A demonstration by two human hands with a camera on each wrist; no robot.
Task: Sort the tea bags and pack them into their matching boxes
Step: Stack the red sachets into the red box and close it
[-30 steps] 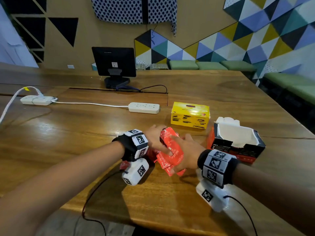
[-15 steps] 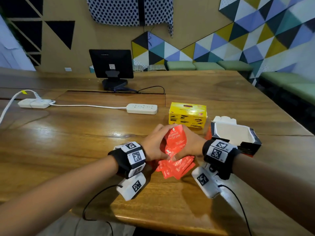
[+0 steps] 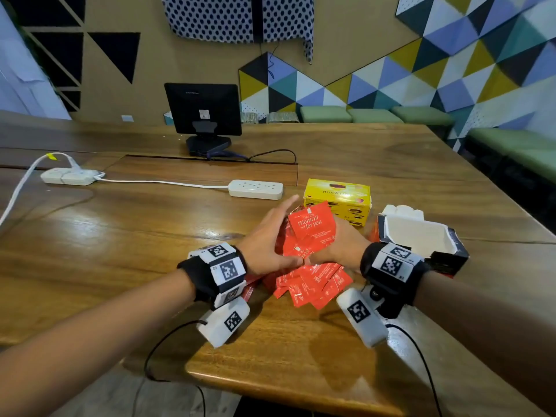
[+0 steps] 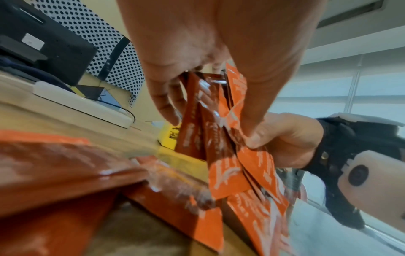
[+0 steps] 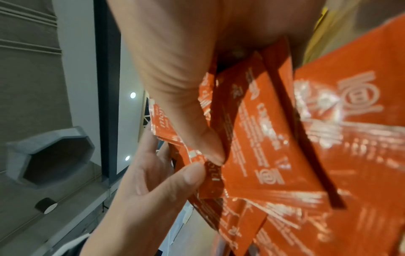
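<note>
A bunch of red tea bag sachets [image 3: 313, 228] stands upright between my two hands, just above the table. My left hand [image 3: 267, 239] grips its left side, thumb pinching the lower edge [image 5: 192, 171]. My right hand [image 3: 343, 245] grips the right side, thumb pressed on the sachets [image 5: 210, 147]. More red sachets [image 3: 313, 285] lie in a loose pile under the hands. The open red and black box [image 3: 421, 239] with a white inside stands at the right. A closed yellow tea box [image 3: 337, 200] sits behind the hands.
A white power strip [image 3: 255, 189] and its cable lie left of the yellow box, with a second strip [image 3: 69, 176] farther left. A black monitor [image 3: 204, 111] stands at the back. The table's front edge [image 3: 270, 383] is close to me.
Both hands gathered sachets from the flat pile and raised a bunch upright between them. The view has shifted slightly nearer to the hands.
</note>
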